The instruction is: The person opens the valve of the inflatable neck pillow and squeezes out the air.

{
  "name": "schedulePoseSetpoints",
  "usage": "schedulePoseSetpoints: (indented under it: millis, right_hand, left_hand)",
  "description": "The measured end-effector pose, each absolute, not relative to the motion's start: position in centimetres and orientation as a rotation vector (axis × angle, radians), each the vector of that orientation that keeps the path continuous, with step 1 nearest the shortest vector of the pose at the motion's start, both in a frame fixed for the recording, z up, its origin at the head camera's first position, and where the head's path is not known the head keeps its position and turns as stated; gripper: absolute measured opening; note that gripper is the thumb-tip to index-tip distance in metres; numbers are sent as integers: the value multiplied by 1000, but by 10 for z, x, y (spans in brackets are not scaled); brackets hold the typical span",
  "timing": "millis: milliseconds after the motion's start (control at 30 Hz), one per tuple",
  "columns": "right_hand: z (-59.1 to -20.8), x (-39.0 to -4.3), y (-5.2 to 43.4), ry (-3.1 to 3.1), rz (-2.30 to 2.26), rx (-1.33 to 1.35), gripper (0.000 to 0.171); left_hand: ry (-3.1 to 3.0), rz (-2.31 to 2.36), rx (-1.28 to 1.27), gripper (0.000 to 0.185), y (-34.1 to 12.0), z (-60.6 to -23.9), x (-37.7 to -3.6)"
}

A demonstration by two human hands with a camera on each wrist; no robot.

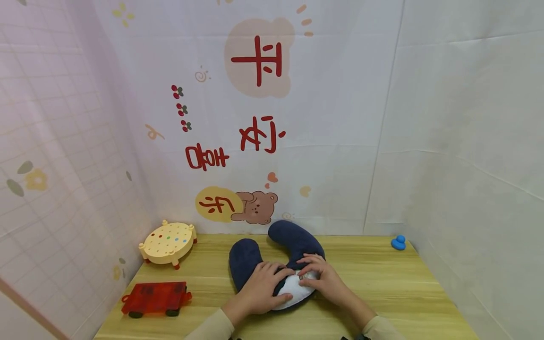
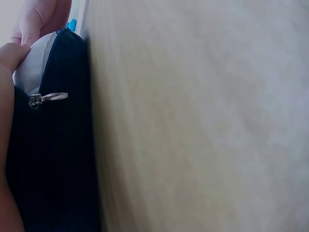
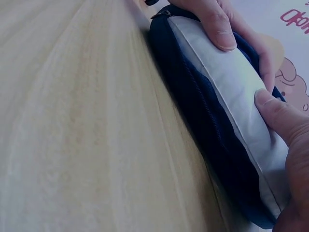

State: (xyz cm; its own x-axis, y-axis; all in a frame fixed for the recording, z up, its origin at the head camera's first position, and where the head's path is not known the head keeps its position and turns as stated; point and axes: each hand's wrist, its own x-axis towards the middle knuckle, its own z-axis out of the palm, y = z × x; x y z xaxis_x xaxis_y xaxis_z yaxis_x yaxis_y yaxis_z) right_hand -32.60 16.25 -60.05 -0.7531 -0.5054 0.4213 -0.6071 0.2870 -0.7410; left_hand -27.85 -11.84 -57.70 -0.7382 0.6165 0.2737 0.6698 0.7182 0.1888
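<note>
A navy U-shaped neck pillow lies on the table with its curved end towards me. The zip of its cover is undone there, baring a white inner cushion. My left hand grips the left part of the curve, its thumb on the white cushion and its fingers over the far side. From the right, my right hand holds the curve with bent fingers, thumb against the white surface. The metal zip pull hangs at one end of the opening in the left wrist view.
At the back left stands a round cream toy with coloured dots and short legs. A translucent red toy cart with black wheels sits in front of it. A small blue object is near the back right corner of the wooden table. Printed cloth walls enclose the table.
</note>
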Motion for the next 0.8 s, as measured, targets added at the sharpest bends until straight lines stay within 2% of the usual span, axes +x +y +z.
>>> schedulePoseSetpoints:
  millis: [800]
  right_hand:
    - [-600,-322,163,-2441,1525,1046,18]
  left_hand:
    - [-2766,-429,-1058,61,-119,-577,-278]
